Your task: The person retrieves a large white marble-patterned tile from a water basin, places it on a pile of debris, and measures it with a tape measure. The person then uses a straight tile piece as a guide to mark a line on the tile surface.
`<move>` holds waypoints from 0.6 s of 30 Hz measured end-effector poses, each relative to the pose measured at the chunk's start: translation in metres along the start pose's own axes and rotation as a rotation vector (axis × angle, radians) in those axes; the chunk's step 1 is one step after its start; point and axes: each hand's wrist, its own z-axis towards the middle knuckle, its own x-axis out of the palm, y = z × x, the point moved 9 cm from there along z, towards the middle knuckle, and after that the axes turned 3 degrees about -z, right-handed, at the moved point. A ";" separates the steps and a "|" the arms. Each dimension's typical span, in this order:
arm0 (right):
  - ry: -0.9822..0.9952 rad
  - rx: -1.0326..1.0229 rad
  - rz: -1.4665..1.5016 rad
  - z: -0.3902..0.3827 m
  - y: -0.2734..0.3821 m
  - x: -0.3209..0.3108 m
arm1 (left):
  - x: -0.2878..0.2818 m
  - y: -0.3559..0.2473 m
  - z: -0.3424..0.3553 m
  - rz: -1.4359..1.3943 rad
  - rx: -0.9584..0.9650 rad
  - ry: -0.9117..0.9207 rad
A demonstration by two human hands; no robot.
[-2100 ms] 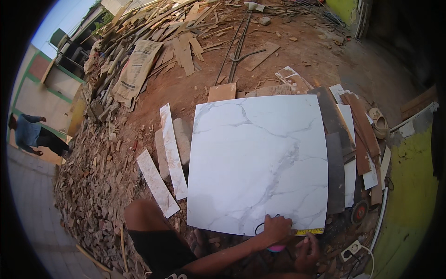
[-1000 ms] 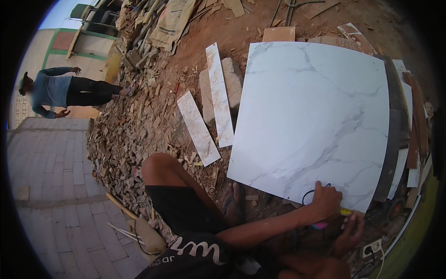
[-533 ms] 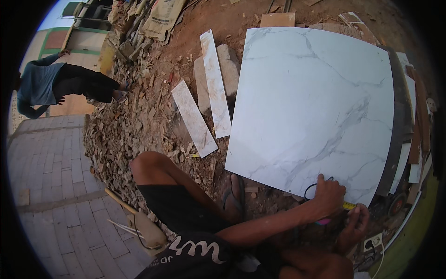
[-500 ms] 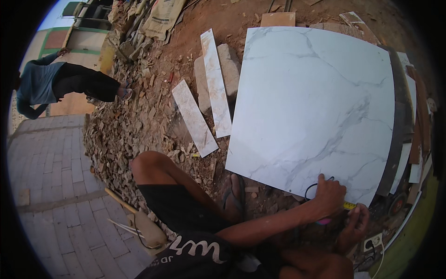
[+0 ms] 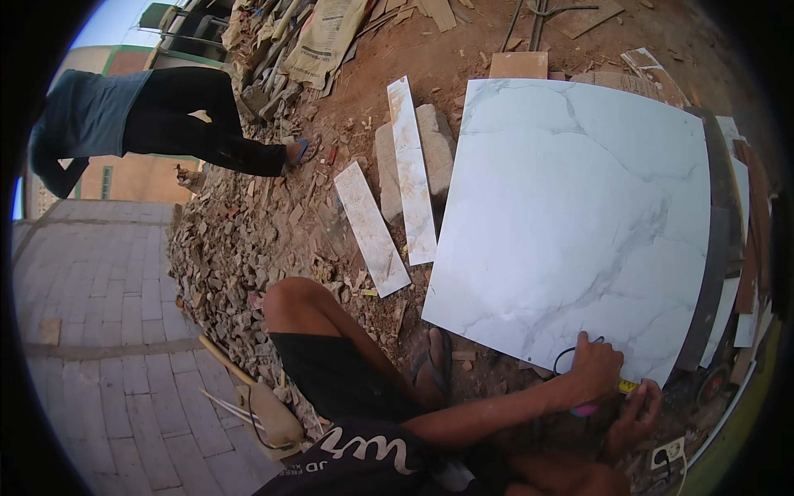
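Left hand: the left hand is curled closed, apparently around the partly hidden body of a yellow-bladed tape measure; a pink part shows beneath, and a thin black cord loop lies beside it.
Right hand: the right hand has its fingertips at the blade's end; whether they pinch it, I cannot tell.
Blade: short, along the near edge of the large square white tile with grey marble veining, by its near right corner.
Step in hand: judged to be measuring in from that corner.
Next move: would call for a steady blade end at the corner and a straight blade.
Right of the tile: a dark grey flat slab, partly covered by it, and a round red-centred disc.
Left of the tile: two dirt-smeared white strips on rubble.
Beyond the strips: a person in a blue top.
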 end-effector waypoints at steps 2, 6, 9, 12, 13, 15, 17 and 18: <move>0.066 0.019 -0.053 0.001 0.005 0.002 | 0.001 0.003 0.001 0.005 -0.008 -0.009; 0.135 0.112 0.084 0.003 0.003 0.004 | 0.003 0.000 0.001 0.043 0.027 -0.087; 0.094 0.135 0.076 0.000 0.009 0.003 | 0.011 0.008 0.004 0.052 0.000 -0.069; 0.091 0.139 0.096 -0.001 0.011 0.004 | 0.008 0.011 0.002 0.056 -0.013 -0.040; 0.087 0.139 0.125 -0.001 0.011 0.003 | 0.007 0.010 0.001 0.059 -0.008 -0.037; 0.073 0.105 0.141 -0.002 0.012 0.002 | 0.005 0.008 0.002 0.086 -0.009 -0.015; 0.063 0.042 0.112 -0.002 0.015 0.000 | 0.003 0.004 0.001 0.099 -0.017 -0.006; 0.070 0.059 0.128 -0.003 0.013 0.001 | 0.002 0.002 0.000 0.104 -0.015 -0.006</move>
